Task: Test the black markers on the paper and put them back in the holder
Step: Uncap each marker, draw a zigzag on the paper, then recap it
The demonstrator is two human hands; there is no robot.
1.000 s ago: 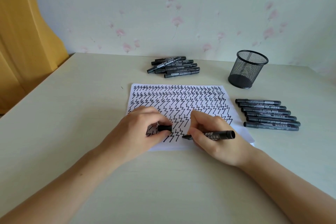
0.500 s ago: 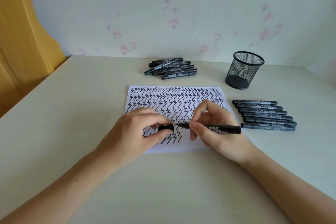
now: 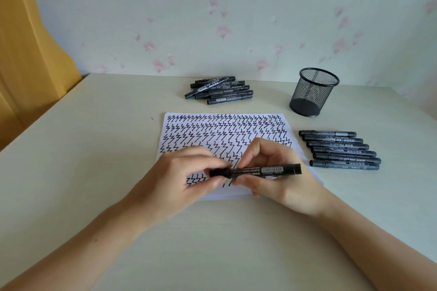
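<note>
Markers [image 3: 340, 150] outside mesh holder [image 3: 313, 92], on table [image 3: 94, 149]

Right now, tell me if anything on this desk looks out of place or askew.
One marker in the far pile lies slanted across the others, unlike the tidy row to the right of the paper. The mesh holder looks empty, though the task ends there. Nothing looks spilled or damaged.
</note>
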